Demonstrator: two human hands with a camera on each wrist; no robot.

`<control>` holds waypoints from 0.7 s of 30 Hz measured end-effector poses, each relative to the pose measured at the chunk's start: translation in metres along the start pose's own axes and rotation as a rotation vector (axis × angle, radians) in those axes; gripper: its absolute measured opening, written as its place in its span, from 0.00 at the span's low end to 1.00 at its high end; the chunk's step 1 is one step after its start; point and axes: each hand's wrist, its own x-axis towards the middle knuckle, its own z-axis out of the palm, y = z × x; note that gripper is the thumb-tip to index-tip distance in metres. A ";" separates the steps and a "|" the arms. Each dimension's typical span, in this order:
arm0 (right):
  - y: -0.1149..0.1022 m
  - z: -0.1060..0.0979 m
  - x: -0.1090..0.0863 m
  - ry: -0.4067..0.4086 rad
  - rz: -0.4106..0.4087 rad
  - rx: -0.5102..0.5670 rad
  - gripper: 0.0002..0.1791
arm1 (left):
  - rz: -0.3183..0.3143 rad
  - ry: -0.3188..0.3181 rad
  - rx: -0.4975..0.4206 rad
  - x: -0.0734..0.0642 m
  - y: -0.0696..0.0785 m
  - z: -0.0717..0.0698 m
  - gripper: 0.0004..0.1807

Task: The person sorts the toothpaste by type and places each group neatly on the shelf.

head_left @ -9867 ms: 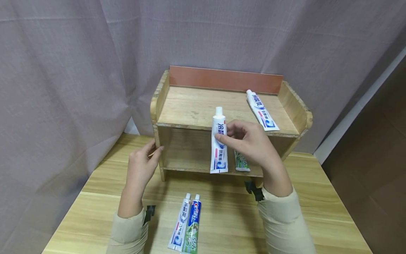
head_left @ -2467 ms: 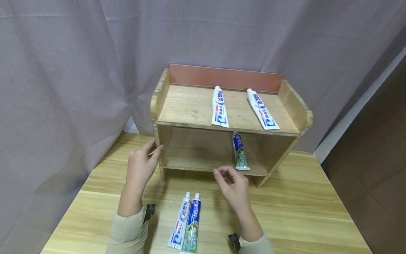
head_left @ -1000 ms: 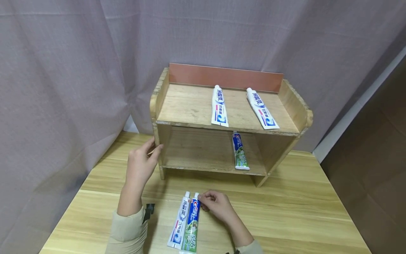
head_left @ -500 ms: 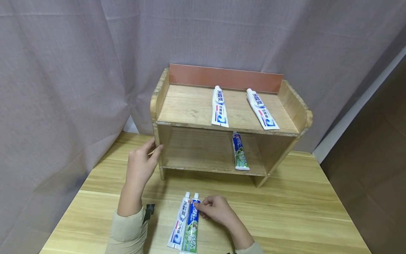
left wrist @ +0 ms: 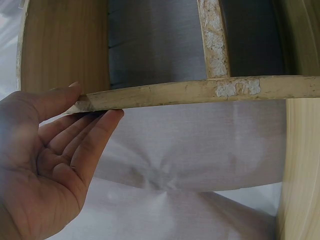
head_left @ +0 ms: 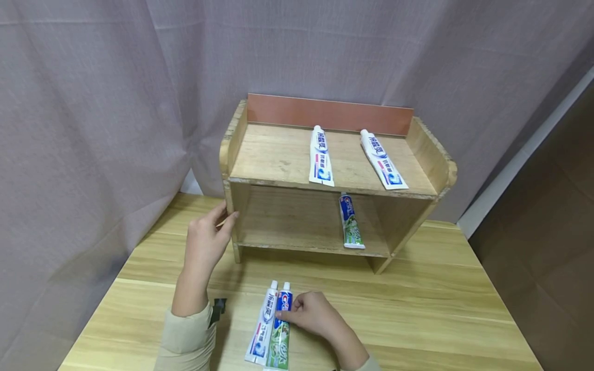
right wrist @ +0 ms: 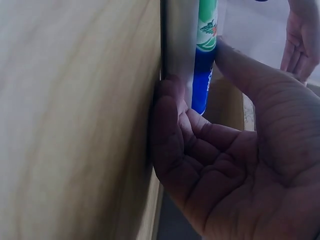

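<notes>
Across from the near side of the lower shelf, the right hand has come down to the table since the frame of 2.5 s ago, and its thumb now lies farther down the tube than in the last two frames; the left hand and the shelved tubes look unmoved.

That right hand pinches a blue-and-green plastic toothpaste tube with a white cap, thumb across the printed face and fingers curled at the right edge. The tube lies on the pale wood-grain table, cap toward the far side, beside a white-and-blue toothpaste tube on its left; the two seem to touch.

The left hand is clamped on the left side panel of a two-tier wooden shelf unit, thumb on the inner face, fingers outside. Two white toothpaste tubes lie on the upper tier, one near the middle, one to the right; another blue-and-green tube lies right of centre on the lower tier.

Gripping the tube appears to be the step in hand. Lifting it would call for a firm pinch, without dragging its neighbour.
</notes>
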 end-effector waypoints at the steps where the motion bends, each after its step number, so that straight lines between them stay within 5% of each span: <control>1: 0.000 0.000 0.000 -0.002 -0.002 0.000 0.28 | 0.000 0.000 -0.001 0.000 0.000 0.000 0.13; 21: -0.004 0.001 0.001 -0.005 0.054 0.011 0.27 | -0.018 -0.010 0.008 0.000 0.001 -0.001 0.13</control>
